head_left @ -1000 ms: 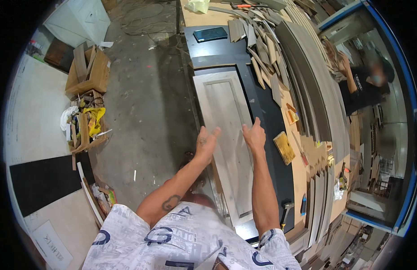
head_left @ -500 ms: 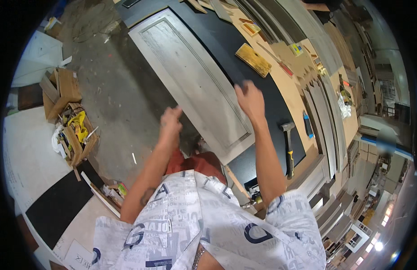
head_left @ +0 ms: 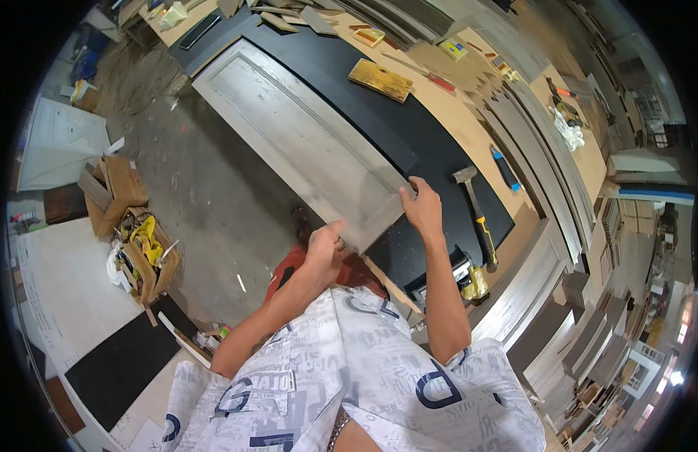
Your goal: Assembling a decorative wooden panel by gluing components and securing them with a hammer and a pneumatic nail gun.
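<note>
A long grey wooden cabinet door (head_left: 300,147) with a recessed panel lies on a dark-topped workbench (head_left: 447,169), its near end toward me. My left hand (head_left: 325,247) is closed on the door's left edge by the near corner, thumb on top and the other fingers mostly hidden. On the opposite edge, my right hand (head_left: 423,209) grips near the right corner, thumb toward the door's face. Just right of that hand lies a hammer (head_left: 478,218) with a black and yellow handle.
A yellowish wooden block (head_left: 381,80) sits beyond the door, near a red-handled tool (head_left: 439,81). Further right are a blue utility knife (head_left: 505,167) and stacked grey wood strips (head_left: 533,162). A nail gun-like tool (head_left: 469,282) rests by my right forearm. Cardboard boxes (head_left: 123,188) stand at left.
Both hands have come from apart to the near end of the door and closed on its edges. My view has shifted, so the bench and its tools appear further left.
</note>
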`<state>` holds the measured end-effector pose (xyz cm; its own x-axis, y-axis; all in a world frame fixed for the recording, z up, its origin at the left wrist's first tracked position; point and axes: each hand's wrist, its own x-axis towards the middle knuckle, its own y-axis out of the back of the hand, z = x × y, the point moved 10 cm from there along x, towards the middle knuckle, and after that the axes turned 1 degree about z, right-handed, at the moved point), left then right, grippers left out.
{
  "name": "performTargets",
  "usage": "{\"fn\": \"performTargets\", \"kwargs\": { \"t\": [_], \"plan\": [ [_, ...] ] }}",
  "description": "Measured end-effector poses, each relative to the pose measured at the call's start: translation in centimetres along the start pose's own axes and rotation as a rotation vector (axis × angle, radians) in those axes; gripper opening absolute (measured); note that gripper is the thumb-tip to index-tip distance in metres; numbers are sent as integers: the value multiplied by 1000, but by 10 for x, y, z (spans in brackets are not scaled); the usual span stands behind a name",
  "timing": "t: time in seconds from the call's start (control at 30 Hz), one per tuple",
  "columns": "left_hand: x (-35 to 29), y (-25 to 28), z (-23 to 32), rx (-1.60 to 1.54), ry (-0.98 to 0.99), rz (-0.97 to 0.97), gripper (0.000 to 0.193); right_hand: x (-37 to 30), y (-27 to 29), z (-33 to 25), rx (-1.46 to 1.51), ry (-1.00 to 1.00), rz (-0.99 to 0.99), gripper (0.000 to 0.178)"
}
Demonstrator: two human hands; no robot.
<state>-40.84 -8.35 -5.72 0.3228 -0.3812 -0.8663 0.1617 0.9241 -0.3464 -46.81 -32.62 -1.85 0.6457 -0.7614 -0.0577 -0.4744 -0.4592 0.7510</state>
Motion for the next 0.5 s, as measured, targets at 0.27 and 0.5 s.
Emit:
{"fn": "performTargets", "kwargs": {
  "t": [0.27, 0.5],
  "plan": [
    [13, 2, -6, -4, -80, -120, 38, 3, 6, 0, 58, 13, -57, 38],
    [2, -12, 2, -20, -103, -77, 32, 3, 14, -8, 83, 115, 4, 36]
  ]
}}
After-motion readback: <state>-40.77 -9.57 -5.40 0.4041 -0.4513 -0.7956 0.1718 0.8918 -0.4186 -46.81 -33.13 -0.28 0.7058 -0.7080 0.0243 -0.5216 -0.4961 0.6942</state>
